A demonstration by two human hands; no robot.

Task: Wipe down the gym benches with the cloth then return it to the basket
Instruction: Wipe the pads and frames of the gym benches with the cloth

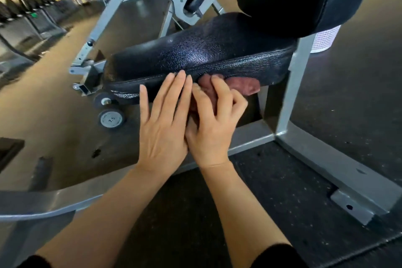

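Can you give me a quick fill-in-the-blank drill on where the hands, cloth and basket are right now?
1. The right hand grips a ____ cloth against the side edge of the black seat pad.
2. The left hand lies with ____ fingers against the same edge of the pad.
3. The white basket stands on the floor ____ the grey upright post of the bench.
4. The small round weight on the floor reads ____.

Missing words: reddish; straight; behind; 7.5

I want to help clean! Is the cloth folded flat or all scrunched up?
Scrunched up: the cloth bulges in lumps under the right hand.
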